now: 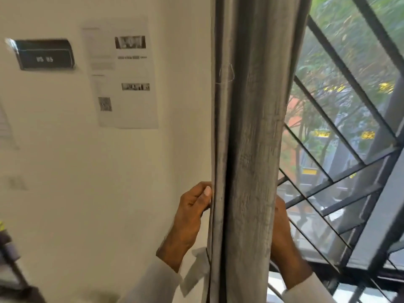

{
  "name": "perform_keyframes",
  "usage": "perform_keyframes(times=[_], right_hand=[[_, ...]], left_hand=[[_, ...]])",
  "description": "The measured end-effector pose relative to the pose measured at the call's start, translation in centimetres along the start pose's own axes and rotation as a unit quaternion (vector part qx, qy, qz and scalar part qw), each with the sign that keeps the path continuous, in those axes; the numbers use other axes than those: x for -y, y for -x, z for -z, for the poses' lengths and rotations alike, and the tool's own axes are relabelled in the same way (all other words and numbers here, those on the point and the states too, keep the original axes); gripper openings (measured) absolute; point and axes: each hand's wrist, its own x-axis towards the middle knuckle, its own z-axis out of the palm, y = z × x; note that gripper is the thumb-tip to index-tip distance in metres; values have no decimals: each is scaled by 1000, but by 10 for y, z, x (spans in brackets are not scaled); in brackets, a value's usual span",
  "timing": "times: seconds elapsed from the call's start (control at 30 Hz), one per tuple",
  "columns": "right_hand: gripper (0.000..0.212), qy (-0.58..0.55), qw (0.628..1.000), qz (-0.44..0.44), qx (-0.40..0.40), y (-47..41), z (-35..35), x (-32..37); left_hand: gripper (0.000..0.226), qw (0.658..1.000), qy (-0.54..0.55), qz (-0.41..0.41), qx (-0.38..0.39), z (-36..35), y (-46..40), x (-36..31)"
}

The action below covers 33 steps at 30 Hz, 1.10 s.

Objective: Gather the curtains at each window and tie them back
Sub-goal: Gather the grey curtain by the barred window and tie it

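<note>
A grey curtain (pixel 253 127) hangs bunched in vertical folds down the middle of the view, between the white wall and the window. My left hand (pixel 192 206) is at the curtain's left edge, fingers curled and thumb pressed against the hem. My right hand (pixel 281 228) reaches round the curtain's right side from behind; its fingers are hidden by the fabric. A pale strip of fabric (pixel 194 274) hangs below my left wrist, next to the curtain's left edge.
The window (pixel 341 136) with black metal bars fills the right side, with trees and a street outside. On the white wall at left hang printed paper sheets (pixel 122 73) and a black digital clock (pixel 44 54). A dark object (pixel 13 267) shows at the bottom left corner.
</note>
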Motion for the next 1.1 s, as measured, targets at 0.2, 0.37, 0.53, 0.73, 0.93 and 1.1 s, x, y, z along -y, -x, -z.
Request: perform_keyframes(times=[0.2,0.37,0.53,0.73,0.93,1.1], right_hand=[[28,-22,996,83,0,1,11,-17],[31,-30,995,81,-46,-7,13,-33],[22,-9,994,64,-89,6,5,-38],[23,107,979,55,-164,19,1,-52],[15,244,898,196,-309,51,-26,-47],[5,317,907,240,-135,69,-58,-72]], left_hand=[[27,998,-57,-15,-28,3,12,0],[23,998,-53,10,-40,17,6,7],[40,996,-78,37,32,25,2,22],[8,991,-117,-20,54,37,-3,34],[11,987,-147,-51,50,52,4,41],[17,977,-202,-67,19,60,11,46]])
